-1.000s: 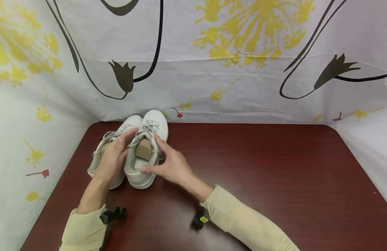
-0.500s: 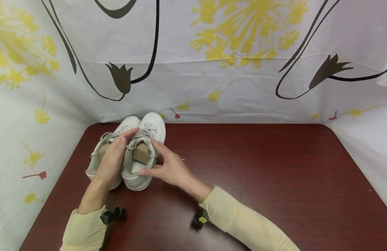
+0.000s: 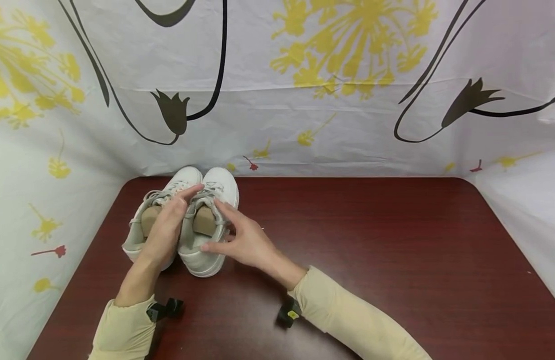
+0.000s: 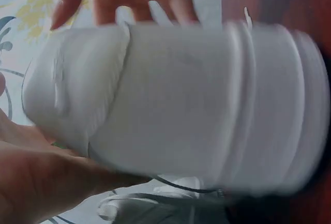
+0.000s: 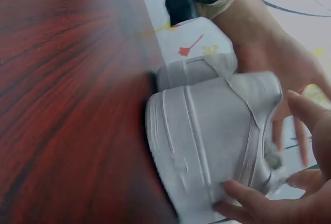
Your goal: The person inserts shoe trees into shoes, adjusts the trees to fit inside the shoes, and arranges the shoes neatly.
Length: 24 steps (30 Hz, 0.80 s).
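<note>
Two white sneakers with pale grey laces stand side by side at the table's far left, toes toward the back wall. My left hand (image 3: 166, 227) lies between them, fingers fairly straight along the inner side of the right-hand sneaker (image 3: 220, 185), covering part of the left-hand sneaker (image 3: 187, 177). My right hand (image 3: 247, 240) touches the right-hand sneaker's outer side, thumb and fingers spread, thumb at the heel collar. A tan stuffing piece (image 3: 204, 221) sits inside that sneaker. Its heel (image 4: 176, 100) fills the left wrist view, blurred. The sneaker's side (image 5: 207, 141) shows in the right wrist view.
The dark red wooden table (image 3: 349, 240) stretches away to the right. White cloth (image 3: 277, 115) with yellow and dark flower prints hangs behind it and at both sides. A dark wrist camera (image 3: 287, 312) sits at my right cuff.
The right-hand sneaker has slid slightly toward me, so its toe lies nearly level with the other one's. Both hands stay against it. The head view has shifted a little.
</note>
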{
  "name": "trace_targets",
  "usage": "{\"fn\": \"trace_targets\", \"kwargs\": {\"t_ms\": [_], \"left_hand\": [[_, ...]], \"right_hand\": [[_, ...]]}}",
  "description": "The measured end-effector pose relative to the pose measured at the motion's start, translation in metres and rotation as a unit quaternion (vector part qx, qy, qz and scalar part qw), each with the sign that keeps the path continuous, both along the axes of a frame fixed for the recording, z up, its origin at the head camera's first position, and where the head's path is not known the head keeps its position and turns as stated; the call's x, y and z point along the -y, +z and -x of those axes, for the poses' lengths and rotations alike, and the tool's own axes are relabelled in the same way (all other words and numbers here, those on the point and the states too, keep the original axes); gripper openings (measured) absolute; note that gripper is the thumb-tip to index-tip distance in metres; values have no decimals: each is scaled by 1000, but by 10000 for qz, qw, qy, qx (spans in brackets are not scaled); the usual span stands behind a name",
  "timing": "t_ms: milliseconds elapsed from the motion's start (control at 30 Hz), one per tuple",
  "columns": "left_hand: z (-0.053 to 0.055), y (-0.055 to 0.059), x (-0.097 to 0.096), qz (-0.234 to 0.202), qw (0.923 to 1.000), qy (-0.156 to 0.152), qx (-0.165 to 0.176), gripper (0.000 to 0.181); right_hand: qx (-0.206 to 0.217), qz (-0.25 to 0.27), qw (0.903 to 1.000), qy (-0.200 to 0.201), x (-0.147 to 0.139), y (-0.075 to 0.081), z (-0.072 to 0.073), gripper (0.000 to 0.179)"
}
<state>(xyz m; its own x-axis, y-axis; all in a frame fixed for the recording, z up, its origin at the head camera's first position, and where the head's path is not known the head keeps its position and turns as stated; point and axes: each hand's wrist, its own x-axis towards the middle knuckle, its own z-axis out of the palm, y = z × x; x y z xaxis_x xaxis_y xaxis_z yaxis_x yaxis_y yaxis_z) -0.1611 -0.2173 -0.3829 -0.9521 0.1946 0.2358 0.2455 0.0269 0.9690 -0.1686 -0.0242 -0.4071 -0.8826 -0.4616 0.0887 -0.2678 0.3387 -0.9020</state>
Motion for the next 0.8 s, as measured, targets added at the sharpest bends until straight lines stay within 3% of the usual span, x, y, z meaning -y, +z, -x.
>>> {"fn": "trace_targets", "kwargs": {"t_ms": [100, 333, 700, 800], "left_hand": [[1, 0, 0, -44, 10000, -27, 13, 59], [3, -2, 2, 518, 9986, 56, -119, 53], [1, 1, 3, 562, 9981, 215, -105, 52], [2, 2, 2, 577, 9979, 226, -191, 50]], "right_hand": [[69, 119, 9999, 101, 0, 1, 0, 94], [226, 210, 9992, 261, 0, 0, 2, 92], [260, 366, 9978, 493, -2, -2, 5, 91], [85, 166, 9984, 539, -6, -3, 5, 92]]}}
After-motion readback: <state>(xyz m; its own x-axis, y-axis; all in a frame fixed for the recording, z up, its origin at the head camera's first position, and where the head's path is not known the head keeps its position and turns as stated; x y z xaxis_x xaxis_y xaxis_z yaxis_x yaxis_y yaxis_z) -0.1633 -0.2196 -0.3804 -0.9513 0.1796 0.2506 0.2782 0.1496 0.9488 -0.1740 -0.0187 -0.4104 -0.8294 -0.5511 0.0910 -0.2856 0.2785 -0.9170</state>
